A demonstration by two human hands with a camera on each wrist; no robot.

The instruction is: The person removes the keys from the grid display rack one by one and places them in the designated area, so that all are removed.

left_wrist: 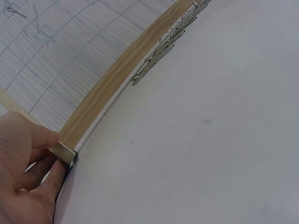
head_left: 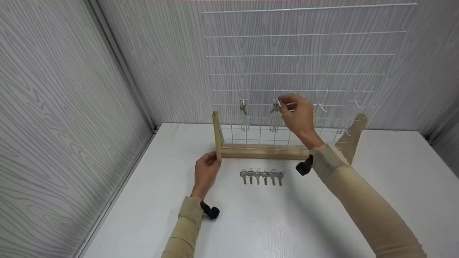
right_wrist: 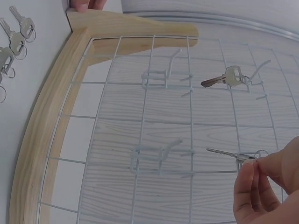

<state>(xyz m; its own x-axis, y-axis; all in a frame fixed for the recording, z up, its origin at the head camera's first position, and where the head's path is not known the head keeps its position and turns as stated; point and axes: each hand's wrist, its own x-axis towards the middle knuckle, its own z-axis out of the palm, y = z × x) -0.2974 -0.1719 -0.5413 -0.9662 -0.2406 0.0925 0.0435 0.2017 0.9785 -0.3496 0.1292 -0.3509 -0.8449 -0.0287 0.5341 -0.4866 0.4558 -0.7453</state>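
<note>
My right hand (head_left: pixel 298 111) is raised at the white wire grid (head_left: pixel 301 74), its thumb and fingertips pinching a key (right_wrist: pixel 228 154) by its ring end. That key is at the second hook from the left, its blade pointing out from the fingers. To its left another key (right_wrist: pixel 232 76) hangs by its ring from the first hook (right_wrist: pixel 259 69). Low on the left, my left hand (head_left: pixel 207 172) grips the front end of the wooden stand's side piece (left_wrist: pixel 64 151), thumb on one side and fingers on the other.
Several keys (head_left: pixel 265 175) with rings lie in a row on the white table (head_left: pixel 247 222) before the stand's wooden crossbar (head_left: pixel 265 152). More hooks (head_left: pixel 321 107) stick out of the grid farther right. A patterned wall (head_left: pixel 172 71) stands behind, another (head_left: pixel 64 118) at left.
</note>
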